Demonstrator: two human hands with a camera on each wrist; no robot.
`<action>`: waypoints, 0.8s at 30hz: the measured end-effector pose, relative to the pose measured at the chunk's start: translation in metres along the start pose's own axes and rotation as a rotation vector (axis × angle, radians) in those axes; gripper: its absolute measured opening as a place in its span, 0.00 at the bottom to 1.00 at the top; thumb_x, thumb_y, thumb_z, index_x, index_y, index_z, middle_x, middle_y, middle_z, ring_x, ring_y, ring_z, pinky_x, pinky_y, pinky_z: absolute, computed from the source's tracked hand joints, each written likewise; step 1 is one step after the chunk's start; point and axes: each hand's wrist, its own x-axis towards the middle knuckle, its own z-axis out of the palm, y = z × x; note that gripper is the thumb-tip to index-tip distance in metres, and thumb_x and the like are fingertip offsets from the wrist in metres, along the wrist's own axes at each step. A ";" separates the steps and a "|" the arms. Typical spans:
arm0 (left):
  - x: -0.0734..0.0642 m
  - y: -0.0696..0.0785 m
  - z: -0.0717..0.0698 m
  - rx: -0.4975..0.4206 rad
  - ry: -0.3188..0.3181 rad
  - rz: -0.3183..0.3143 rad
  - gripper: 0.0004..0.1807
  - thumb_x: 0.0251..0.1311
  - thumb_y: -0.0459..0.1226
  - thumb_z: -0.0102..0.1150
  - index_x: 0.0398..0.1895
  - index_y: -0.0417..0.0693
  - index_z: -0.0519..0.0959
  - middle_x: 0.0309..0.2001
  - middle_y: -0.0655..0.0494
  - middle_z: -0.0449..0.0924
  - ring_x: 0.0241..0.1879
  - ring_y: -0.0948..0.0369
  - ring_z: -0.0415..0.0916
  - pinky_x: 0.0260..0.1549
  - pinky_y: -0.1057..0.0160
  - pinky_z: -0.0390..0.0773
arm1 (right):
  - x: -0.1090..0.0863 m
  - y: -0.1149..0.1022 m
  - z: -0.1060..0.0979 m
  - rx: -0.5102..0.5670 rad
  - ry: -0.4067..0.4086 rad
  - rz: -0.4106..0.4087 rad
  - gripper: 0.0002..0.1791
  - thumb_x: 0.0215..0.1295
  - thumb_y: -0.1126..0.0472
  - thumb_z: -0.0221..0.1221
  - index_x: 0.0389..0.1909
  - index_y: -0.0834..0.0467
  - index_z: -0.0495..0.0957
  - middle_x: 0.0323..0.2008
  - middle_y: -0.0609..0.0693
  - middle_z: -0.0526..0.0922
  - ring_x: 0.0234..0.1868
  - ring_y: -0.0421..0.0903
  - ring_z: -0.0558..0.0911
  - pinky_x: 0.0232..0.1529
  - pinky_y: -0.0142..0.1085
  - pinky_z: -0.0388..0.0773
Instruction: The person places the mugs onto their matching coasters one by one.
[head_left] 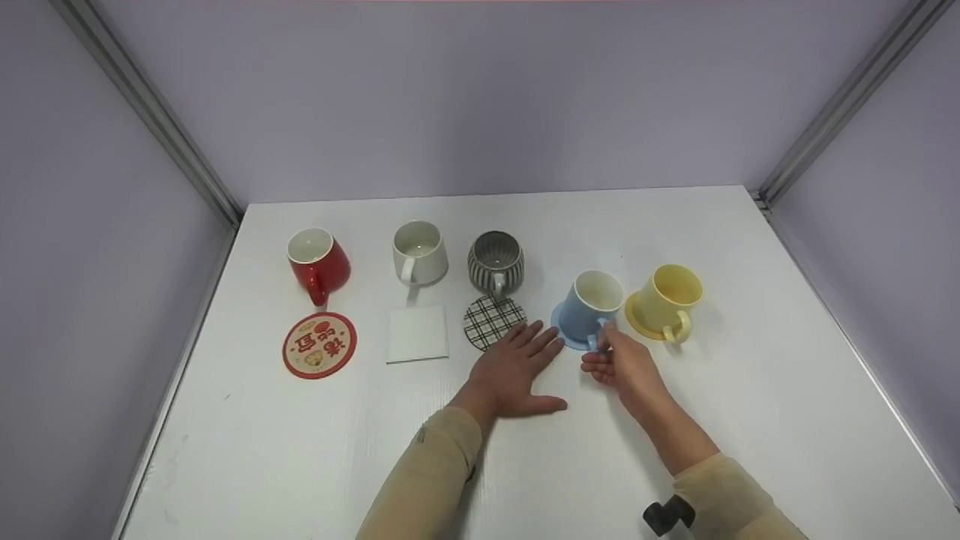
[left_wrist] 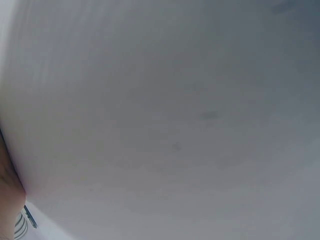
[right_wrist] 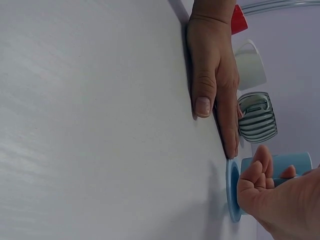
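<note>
My right hand (head_left: 626,367) pinches the handle of a light blue mug (head_left: 587,309) with a white inside. The mug stands over a round blue coaster (head_left: 557,318), whose rim shows below it in the right wrist view. Spread on the white table, my left hand (head_left: 517,371) lies palm down with straight fingers, its fingertips right at the coaster's edge. Just beyond those fingers lies a round black-and-white checked coaster (head_left: 487,319). A grey ribbed mug (head_left: 496,262) stands behind it. The left wrist view shows mostly blurred tabletop.
To the right, a yellow mug (head_left: 667,296) sits on a yellow coaster (head_left: 634,319). Further left stand a white mug (head_left: 427,259) behind a square white coaster (head_left: 417,333), and a red mug (head_left: 330,266) behind a round red-rimmed coaster (head_left: 319,345). Walls enclose the table's back and sides.
</note>
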 end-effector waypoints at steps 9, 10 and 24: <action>-0.001 0.001 -0.002 -0.011 0.007 -0.001 0.58 0.61 0.82 0.32 0.88 0.62 0.48 0.86 0.64 0.41 0.85 0.58 0.36 0.81 0.56 0.35 | 0.002 0.002 0.001 -0.013 -0.011 -0.002 0.22 0.81 0.50 0.43 0.51 0.66 0.71 0.43 0.58 0.84 0.42 0.49 0.87 0.45 0.34 0.84; -0.001 0.001 -0.002 -0.017 0.009 0.000 0.58 0.61 0.82 0.33 0.88 0.62 0.48 0.86 0.64 0.41 0.85 0.58 0.36 0.81 0.56 0.35 | 0.002 0.002 0.001 -0.016 -0.011 -0.001 0.22 0.82 0.50 0.43 0.51 0.66 0.71 0.43 0.58 0.84 0.42 0.49 0.87 0.44 0.34 0.84; 0.000 0.000 0.001 -0.006 0.017 0.001 0.58 0.61 0.83 0.30 0.88 0.63 0.47 0.86 0.65 0.40 0.85 0.59 0.35 0.81 0.57 0.34 | 0.001 0.004 0.002 -0.022 -0.017 -0.003 0.23 0.84 0.49 0.42 0.51 0.66 0.71 0.43 0.58 0.84 0.42 0.48 0.87 0.44 0.35 0.83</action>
